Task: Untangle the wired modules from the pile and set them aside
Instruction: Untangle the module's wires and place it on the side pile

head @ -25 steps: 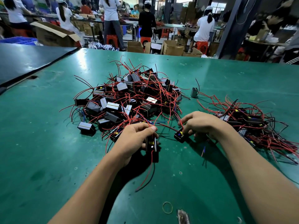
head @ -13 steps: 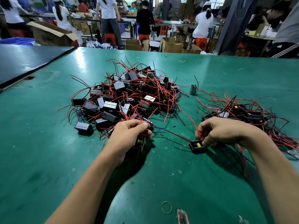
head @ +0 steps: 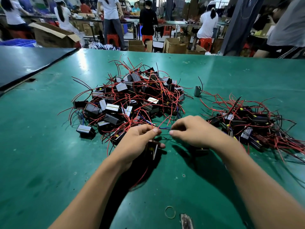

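Pinching wires [head: 165, 128], hands [head: 137, 141] [head: 194, 131]; module [head: 152, 150] markings unreadable

The green table [head: 49, 162] bears a big module pile [head: 132, 100], a smaller pile [head: 250, 123], and a rubber band [head: 170, 212].

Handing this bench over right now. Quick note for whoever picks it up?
Left hand: grips a black module, red wires pinched at the thumb.
Right hand: pinches the blue wire stretched between the hands.
Main pile: table centre, heavily tangled.
Set-aside pile: to the right, smaller.
Done: one batch set aside.
Left: free the held module, put it on the right, then work through the main pile, which holds most of the modules.
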Demonstrator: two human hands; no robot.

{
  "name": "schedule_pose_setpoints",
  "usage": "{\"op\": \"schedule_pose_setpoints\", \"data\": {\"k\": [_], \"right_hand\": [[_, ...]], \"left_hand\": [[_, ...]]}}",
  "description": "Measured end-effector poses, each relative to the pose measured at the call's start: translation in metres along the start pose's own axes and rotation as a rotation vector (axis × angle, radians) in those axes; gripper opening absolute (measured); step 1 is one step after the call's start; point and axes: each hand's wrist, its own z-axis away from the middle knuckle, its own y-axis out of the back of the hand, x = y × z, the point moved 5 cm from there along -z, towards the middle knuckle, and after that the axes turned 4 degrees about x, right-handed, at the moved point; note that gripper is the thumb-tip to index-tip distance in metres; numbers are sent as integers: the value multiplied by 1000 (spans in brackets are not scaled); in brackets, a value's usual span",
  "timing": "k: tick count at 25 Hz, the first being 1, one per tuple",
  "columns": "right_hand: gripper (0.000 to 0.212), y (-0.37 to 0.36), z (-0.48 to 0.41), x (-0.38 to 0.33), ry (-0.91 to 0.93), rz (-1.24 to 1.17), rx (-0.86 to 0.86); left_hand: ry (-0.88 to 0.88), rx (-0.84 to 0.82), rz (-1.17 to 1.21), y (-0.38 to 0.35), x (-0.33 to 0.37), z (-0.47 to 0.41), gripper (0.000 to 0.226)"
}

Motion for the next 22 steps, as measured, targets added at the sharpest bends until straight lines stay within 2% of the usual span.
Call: {"op": "schedule_pose_setpoints", "data": {"k": [3, 8, 12, 18, 20, 22], "right_hand": [[14, -17, -2, 5, -50, -129, -3], [28, -29, 3, 6, -71, -468, 17], [27, -22, 4, 21, -184, -568, 256], [28, -15, 7, 31, -236, -798, 412], [27, -12, 8, 31, -189, -874, 378], [25, -18, 8, 23, -110, -808, 217]], "left_hand": [[42, 26, 72, -4, -4, -2, 22], [67, 176, 245, 3, -7, -8, 16], [59, 217, 257, 8, -7, -9, 17], [30, 229, 179, 10, -8, -10, 18], [13, 196, 187, 9, -7, -9, 18], [-56, 144, 129, 6, -4, -8, 17]]}}
